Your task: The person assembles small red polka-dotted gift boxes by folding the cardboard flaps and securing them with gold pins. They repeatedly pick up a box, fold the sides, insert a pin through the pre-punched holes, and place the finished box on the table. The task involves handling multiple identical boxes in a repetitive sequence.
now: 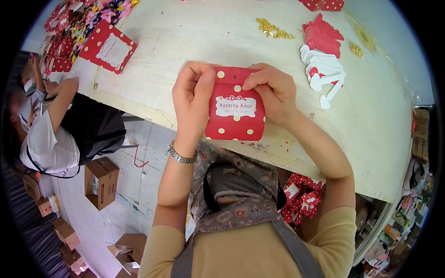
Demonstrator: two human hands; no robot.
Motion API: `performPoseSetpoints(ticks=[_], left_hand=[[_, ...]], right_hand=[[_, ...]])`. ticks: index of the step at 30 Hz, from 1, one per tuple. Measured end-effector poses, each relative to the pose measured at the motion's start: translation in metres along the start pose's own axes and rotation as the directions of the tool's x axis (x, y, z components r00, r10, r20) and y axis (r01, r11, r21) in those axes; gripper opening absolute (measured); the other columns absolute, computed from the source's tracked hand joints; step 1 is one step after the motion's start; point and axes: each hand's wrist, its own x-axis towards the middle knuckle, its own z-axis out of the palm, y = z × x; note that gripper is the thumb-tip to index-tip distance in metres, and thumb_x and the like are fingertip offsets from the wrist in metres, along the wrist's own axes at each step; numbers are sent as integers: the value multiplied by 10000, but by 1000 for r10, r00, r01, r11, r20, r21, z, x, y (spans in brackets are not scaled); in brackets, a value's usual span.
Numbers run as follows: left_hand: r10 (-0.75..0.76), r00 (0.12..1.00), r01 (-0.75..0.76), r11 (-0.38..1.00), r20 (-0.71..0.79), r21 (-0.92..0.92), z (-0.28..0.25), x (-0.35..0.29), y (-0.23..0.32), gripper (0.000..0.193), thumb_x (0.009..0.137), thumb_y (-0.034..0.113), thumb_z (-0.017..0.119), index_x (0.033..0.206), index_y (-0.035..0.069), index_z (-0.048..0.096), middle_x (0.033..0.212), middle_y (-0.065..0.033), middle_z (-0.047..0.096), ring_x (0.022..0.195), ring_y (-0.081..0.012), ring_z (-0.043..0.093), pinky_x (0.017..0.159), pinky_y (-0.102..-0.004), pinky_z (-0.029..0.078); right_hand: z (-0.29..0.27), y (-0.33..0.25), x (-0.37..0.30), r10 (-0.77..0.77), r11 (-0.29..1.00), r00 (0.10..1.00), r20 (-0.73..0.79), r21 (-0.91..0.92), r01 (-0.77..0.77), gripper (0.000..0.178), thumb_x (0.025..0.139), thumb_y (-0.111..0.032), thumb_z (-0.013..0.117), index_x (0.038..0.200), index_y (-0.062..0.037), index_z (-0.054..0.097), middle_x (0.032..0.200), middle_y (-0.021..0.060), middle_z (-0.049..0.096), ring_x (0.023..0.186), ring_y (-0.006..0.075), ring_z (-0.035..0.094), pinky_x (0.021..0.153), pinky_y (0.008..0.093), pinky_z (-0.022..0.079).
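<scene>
Upper garment: tan knit top (pixel 232 252) with short sleeves (pixel 336 237). Over it: grey apron (pixel 240 217), floral-printed, with plain grey shoulder straps (pixel 296 250) left and right and black bands (pixel 210 192) farther forward. Left wrist: silver-coloured link band (pixel 182 157). Left hand (pixel 191 90) and right hand (pixel 279 92): bare.

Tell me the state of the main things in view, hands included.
Red dotted packet: held in both hands, label facing up
Left hand: closed on its upper left
Right hand: closed on its upper right
Lone dotted packet at left: lying label up
Gold pieces: loose, in two clusters
White cutouts: overlapping
Red pieces: heaped
Cardboard box at left: open
</scene>
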Motion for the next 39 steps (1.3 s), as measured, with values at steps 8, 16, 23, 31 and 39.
performPoseSetpoints(ticks=[8,16,23,31,39], left_hand=[[-178,981,166,977,79,136,0,-7,11,175,911,164,603,917,-11,613,759,-20,621,667,-53,531,586,-199,443],[51,996,-71,954,75,292,-3,-12,11,154,924,140,579,916,-12,595,801,-15,613,722,-51,523,652,-193,439],[268,958,-284,861,98,422,-7,7,10,163,850,107,648,966,2,604,891,-97,646,813,-165,599,760,-276,467],[312,950,-266,801,5,537,33,-31,20,347,830,135,655,1134,-6,563,1150,-134,577,994,-256,566,888,-336,440],[98,985,-44,938,-142,343,-1,1,11,174,865,111,655,965,-32,642,913,-54,642,819,-96,562,732,-215,461]], right_hand=[[-6,-8,0,-51,999,991,120,7,51,205,751,90,554,842,-79,625,927,102,624,798,226,611,663,291,480],[-13,-37,3,582,747,789,196,256,-614,315,918,-183,520,1154,14,589,1177,80,599,1040,184,569,915,275,413],[-27,-56,15,479,846,822,309,-413,-338,268,916,-243,548,1002,-10,647,739,159,641,616,265,613,561,336,488],[38,-48,-12,-98,828,995,-21,-557,69,266,758,-138,607,1006,-43,585,804,109,629,797,247,621,623,402,495],[-65,-40,-51,162,361,951,-262,-881,-304,210,800,-181,647,962,-47,642,927,158,593,885,306,582,712,385,505]])
